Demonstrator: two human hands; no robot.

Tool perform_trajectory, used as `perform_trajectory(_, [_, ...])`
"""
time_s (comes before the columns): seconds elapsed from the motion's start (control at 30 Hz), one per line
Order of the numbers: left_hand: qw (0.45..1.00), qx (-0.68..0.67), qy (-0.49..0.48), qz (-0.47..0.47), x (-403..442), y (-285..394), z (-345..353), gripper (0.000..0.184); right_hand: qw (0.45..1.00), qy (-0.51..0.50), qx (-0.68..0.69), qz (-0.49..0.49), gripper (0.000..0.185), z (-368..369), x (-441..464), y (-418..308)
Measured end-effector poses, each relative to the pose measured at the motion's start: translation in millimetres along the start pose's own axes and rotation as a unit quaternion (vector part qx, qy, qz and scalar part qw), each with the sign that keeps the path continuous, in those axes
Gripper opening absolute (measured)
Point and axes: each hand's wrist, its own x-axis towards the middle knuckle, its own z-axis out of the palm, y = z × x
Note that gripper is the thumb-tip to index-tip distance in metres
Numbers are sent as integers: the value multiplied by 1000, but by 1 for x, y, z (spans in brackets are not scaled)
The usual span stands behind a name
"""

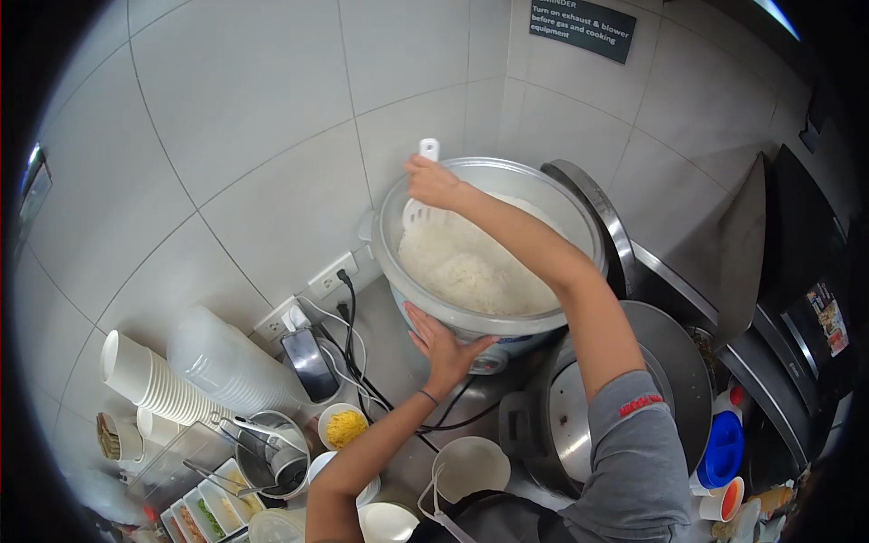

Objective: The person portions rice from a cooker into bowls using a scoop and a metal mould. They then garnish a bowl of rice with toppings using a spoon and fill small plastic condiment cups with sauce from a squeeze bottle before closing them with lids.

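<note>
A large rice cooker (389, 253) stands uncovered against the wall, with white cooked rice (480, 271) mounded inside. My right hand (435, 184) is closed around the handle of a white slotted rice paddle (429, 149). The paddle's blade dips into the rice at the pot's left side, and its handle end sticks up past my fist. My left hand (445, 348) lies against the cooker's front wall below the rim, fingers spread and thumb out to the right. Part of the rice is hidden behind my right forearm.
Stacked paper cups (149, 371) and clear plastic containers (226, 362) are at left. A phone (310, 364) lies by the wall sockets and cables. Near me are a bowl of yellow shreds (345, 427), a pot of utensils (273, 457) and a white bowl (471, 468). A dark lidded pot (670, 362) stands right.
</note>
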Motion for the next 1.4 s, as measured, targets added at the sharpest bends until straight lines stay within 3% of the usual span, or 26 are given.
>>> perform_trajectory(0.1, [1000,16,7,3,0,0,-1,144,996,-5,39,-81,11,-44,6,-18])
perform_trajectory(0.2, [999,45,13,9,-2,0,-2,142,987,76,71,-122,10,-83,-7,-21])
perform_trajectory(0.3, [998,35,34,31,0,-6,-6,138,977,41,178,-107,11,-108,-32,-4])
perform_trajectory(0.37, [993,-5,78,88,4,-21,-5,132,964,-48,249,-77,13,-116,-44,22])
perform_trajectory(0.4, [996,-28,68,60,5,-21,-9,128,953,-92,282,-59,14,-114,-47,36])
perform_trajectory(0.5, [993,-112,31,-33,2,-16,-14,113,972,-160,163,52,14,-78,-64,72])
perform_trajectory(0.57, [976,-185,5,-112,-8,-17,-4,104,976,-183,-3,117,12,-42,-83,86])
perform_trajectory(0.6, [948,-270,-27,-168,-12,-6,-7,102,966,-191,-86,148,11,-24,-95,87])
perform_trajectory(0.67, [857,-427,-87,-276,-22,25,-24,98,952,-235,-129,146,12,11,-122,81])
perform_trajectory(0.77, [821,-475,-115,-294,-21,33,-33,98,940,-281,-113,156,14,36,-138,69])
perform_trajectory(0.87, [822,-467,-122,-302,-15,22,-31,99,947,-280,-60,147,14,21,-138,66])
perform_trajectory(1.0, [820,-480,-110,-291,-14,22,-28,99,938,-317,8,138,12,-11,-139,68])
perform_trajectory(1.07, [813,-507,-97,-269,-15,19,-24,99,950,-290,29,117,10,-29,-142,59])
perform_trajectory(1.2, [817,-480,-123,-296,-14,21,-30,98,948,-306,64,60,9,-85,-132,30])
perform_trajectory(1.3, [817,-488,-137,-276,-12,12,-36,98,915,-387,118,9,10,-108,-123,55])
perform_trajectory(1.33, [816,-488,-140,-276,-12,15,-39,99,904,-392,159,64,10,-93,-127,65])
perform_trajectory(1.4, [818,-483,-143,-279,-13,21,-42,102,935,-337,24,107,9,-60,-129,71])
